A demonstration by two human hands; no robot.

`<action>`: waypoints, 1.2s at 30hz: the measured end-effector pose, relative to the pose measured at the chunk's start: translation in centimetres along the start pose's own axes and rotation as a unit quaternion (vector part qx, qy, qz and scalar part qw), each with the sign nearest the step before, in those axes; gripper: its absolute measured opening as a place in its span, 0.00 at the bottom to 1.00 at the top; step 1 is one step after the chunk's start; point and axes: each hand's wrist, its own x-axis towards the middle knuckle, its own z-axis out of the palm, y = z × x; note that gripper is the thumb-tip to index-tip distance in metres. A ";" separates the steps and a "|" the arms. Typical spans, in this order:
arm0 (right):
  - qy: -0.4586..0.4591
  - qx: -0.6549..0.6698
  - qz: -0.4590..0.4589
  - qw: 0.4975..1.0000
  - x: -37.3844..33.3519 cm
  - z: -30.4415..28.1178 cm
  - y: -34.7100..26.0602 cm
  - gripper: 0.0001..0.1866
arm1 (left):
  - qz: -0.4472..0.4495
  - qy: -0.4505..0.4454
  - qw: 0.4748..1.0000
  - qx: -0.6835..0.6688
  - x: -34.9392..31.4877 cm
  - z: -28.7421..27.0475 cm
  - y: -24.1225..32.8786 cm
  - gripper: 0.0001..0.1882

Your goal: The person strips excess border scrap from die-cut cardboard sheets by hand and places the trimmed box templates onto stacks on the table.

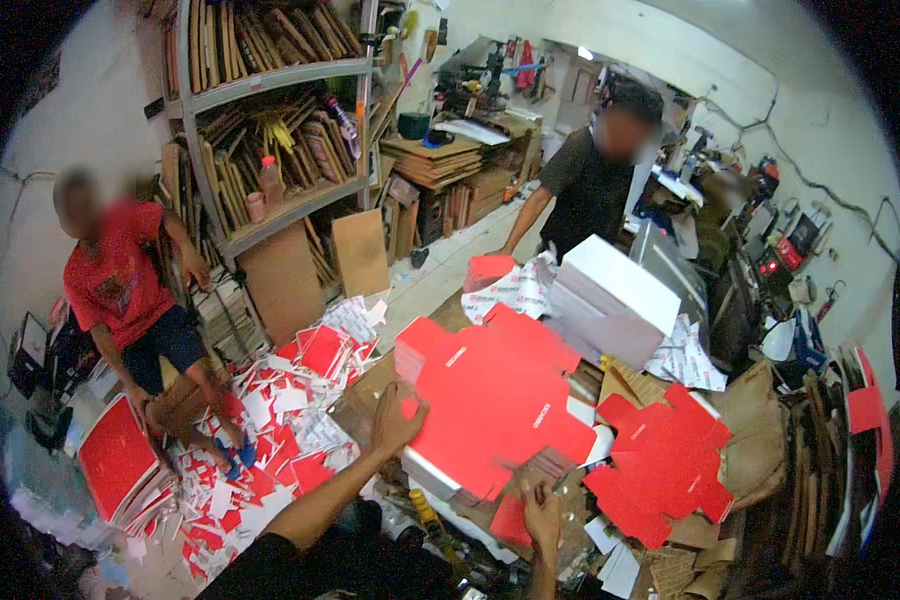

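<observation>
The left hand (395,418) lies spread and flat on the near left edge of a large red die-cut cardboard sheet (495,395), pressing it rather than gripping it. That sheet tops a stack of like sheets on the cluttered desk (365,395) — it is the landmark for the rest. At the sheet's near edge, the right hand (542,512) is clenched around a small piece at the foot of the stack; what exactly it grips is too small to tell.

Just right of the sheet lies a second pile of red cut-outs (660,465), their tabs fanned out. Beyond the sheet, touching its far right corner, stands a white box (615,295), with printed white-and-red paper (515,290) beside it. A person in a dark shirt (590,190) stands behind that box.

Left of the sheet, on the floor, red and white offcuts (270,430) are scattered thickly — a person in a red shirt (120,285) crouches among them. Farther back on that side rise shelves of cardboard (270,110).
</observation>
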 end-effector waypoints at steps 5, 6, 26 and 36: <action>-0.080 0.317 0.070 0.942 -2.7 3.8 -3.6 0.31 | -0.101 -0.134 0.984 0.063 1.0 0.5 -2.6 0.22; 0.004 0.227 0.031 0.973 -3.0 4.8 -3.9 0.25 | -0.108 -0.129 0.983 0.068 0.9 0.7 -2.7 0.22; 0.002 0.261 -0.027 0.965 -5.3 6.5 -8.0 0.39 | 0.054 0.000 0.971 0.232 -3.0 1.7 -1.3 0.32; 0.034 0.196 -0.017 0.980 -4.1 5.3 -6.2 0.32 | -0.018 -0.059 0.984 0.166 -2.9 1.2 -0.3 0.32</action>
